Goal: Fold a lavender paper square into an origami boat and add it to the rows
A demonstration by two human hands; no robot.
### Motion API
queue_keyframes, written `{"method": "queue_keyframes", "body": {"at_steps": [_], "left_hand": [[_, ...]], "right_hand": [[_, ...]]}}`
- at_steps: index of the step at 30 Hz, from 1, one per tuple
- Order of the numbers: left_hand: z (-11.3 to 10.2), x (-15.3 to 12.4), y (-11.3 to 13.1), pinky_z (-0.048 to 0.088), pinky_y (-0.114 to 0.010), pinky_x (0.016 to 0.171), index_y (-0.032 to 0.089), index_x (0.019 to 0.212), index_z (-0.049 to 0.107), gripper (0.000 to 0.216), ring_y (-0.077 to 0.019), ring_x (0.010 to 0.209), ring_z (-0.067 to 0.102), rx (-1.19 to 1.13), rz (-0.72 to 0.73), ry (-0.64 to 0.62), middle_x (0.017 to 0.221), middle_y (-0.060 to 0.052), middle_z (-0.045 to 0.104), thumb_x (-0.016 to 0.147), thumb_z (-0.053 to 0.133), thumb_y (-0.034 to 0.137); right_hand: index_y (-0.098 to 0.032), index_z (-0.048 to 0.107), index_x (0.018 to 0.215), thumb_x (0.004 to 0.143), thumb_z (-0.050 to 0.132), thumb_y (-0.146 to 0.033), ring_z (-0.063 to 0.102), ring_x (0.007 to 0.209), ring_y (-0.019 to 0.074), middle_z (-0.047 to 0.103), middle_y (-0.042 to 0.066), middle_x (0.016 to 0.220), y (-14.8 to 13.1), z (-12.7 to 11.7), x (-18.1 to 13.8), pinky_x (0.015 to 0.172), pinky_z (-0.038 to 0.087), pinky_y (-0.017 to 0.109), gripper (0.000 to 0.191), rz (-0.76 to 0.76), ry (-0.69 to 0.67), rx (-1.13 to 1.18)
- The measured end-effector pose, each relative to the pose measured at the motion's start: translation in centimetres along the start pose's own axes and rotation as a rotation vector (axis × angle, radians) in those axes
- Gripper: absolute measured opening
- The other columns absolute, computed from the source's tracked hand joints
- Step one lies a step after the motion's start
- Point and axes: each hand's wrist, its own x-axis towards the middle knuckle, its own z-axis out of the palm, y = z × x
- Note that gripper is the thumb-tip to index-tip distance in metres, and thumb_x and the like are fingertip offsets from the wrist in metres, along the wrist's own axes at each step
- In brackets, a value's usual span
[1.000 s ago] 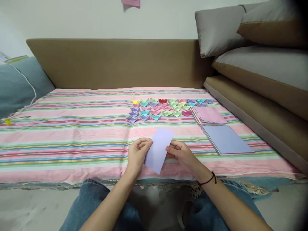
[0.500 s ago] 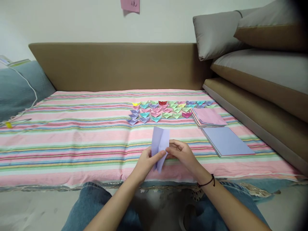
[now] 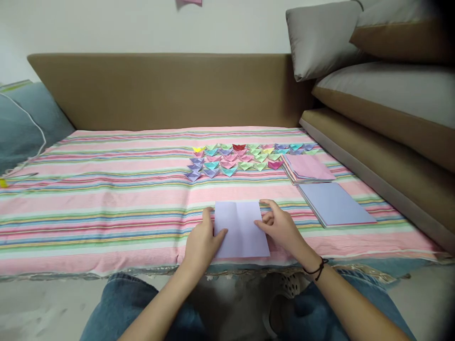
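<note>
A pale lilac sheet of paper [image 3: 239, 237] is spread out in front of me, with a crease running down its middle. My left hand [image 3: 203, 237] grips its left edge, the thumb on top and the index finger along the side. On the right edge, my right hand [image 3: 280, 226] has its thumb over the paper and its index finger by the upper corner; the other fingers curl in. Beyond the sheet, several small folded paper boats [image 3: 228, 164] in many colours stand in rows on the striped cloth [image 3: 117, 203].
To the right lie a stack of pink-topped paper [image 3: 311, 168] and a stack of lilac-topped paper [image 3: 336, 204]. Grey and brown cushions [image 3: 387, 92] pile up along the right side. A brown backrest [image 3: 170, 92] closes off the back. A white cable [image 3: 33, 121] hangs at the left.
The sheet, held partly folded and upright before, is now opened out and lowered toward the cloth. My hands have moved apart to its two side edges. The view has tilted slightly down.
</note>
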Motion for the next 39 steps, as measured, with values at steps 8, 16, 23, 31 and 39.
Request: {"method": "queue_keyframes", "body": {"at_steps": [8, 16, 23, 31, 39], "left_hand": [[0.6, -0.2, -0.3, 0.038, -0.049, 0.098, 0.024, 0.11, 0.06, 0.036, -0.0284, 0.122, 0.04, 0.469, 0.692, 0.052, 0.134, -0.011, 0.045, 0.081, 0.048, 0.006], [-1.4, 0.3, -2.3, 0.037, -0.052, 0.101, 0.027, 0.114, 0.061, 0.05, -0.0279, 0.129, 0.034, 0.46, 0.721, -0.057, 0.135, -0.008, 0.047, 0.078, 0.044, -0.003], [-3.0, 0.1, -3.1, 0.033, -0.049, 0.105, 0.025, 0.121, 0.055, 0.056, -0.0272, 0.13, 0.032, 0.379, 0.68, -0.155, 0.138, -0.008, 0.042, 0.073, 0.043, 0.001], [-1.9, 1.4, -3.0, 0.036, -0.047, 0.095, 0.025, 0.096, 0.065, 0.029, -0.0282, 0.116, 0.043, 0.262, 0.618, -0.041, 0.127, -0.006, 0.054, 0.074, 0.055, 0.01], [-0.7, 1.9, -2.7, 0.039, -0.04, 0.089, 0.019, 0.055, 0.06, 0.031, -0.0247, 0.106, 0.047, 0.103, 0.453, 0.028, 0.11, -0.006, 0.062, 0.081, 0.06, 0.035]], "right_hand": [[-0.027, 0.062, 0.112, 0.08, 0.046, -0.006, 0.049, 0.108, 0.0252, 0.055, 0.009, 0.115, -0.4, -0.1, -0.5, 0.09, 0.042, 0.042, 0.041, -0.622, -0.057, -0.512], [-0.029, 0.068, 0.106, 0.079, 0.047, -0.006, 0.036, 0.121, 0.0289, 0.054, 0.006, 0.123, 0.5, -0.4, -0.8, 0.102, 0.031, 0.052, 0.041, -0.682, -0.159, -0.589], [-0.03, 0.062, 0.115, 0.073, 0.068, -0.047, 0.032, 0.127, 0.0331, 0.049, 0.009, 0.132, 1.6, -3.7, -1.2, 0.103, 0.027, 0.056, 0.045, -0.593, -0.276, -0.571], [-0.027, 0.065, 0.11, 0.068, 0.074, -0.029, 0.033, 0.128, 0.0332, 0.054, 0.009, 0.127, 2.7, -3.4, -1.3, 0.102, 0.031, 0.055, 0.043, -0.616, -0.178, -0.487], [-0.021, 0.062, 0.054, 0.082, 0.061, -0.027, 0.043, 0.118, 0.0296, 0.066, 0.007, 0.104, 2.6, -1.1, -0.4, 0.095, 0.04, 0.049, 0.028, -0.478, -0.006, -0.258]]}}
